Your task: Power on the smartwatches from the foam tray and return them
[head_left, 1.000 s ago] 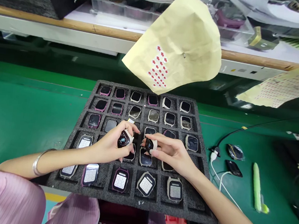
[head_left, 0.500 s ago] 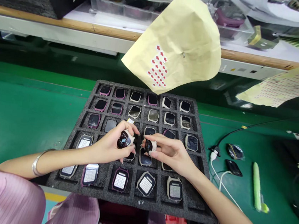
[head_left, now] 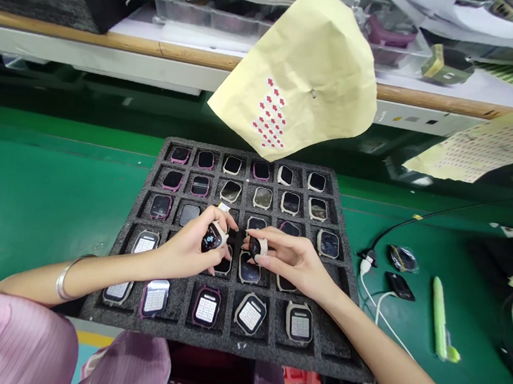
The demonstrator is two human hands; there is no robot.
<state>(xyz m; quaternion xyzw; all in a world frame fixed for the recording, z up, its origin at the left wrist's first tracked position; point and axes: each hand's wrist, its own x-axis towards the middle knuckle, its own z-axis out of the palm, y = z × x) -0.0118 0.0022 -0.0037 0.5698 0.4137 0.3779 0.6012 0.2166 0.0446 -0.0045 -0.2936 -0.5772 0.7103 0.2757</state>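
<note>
Left hand point(head_left: 196, 241) has a lit watch point(head_left: 212, 237) pinched between thumb and fingers; right hand point(head_left: 293, 260) grips a second watch point(head_left: 257, 247) the same way. I see both watches held apart, above the black foam tray point(head_left: 175, 329). Tray compartments carry more watches. Green pen point(head_left: 440, 315) lies right of tray.

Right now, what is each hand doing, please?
Left hand: fingers closed around a light-framed watch, screen lit.
Right hand: fingers closed on another light-framed watch, above the foam tray.
</note>
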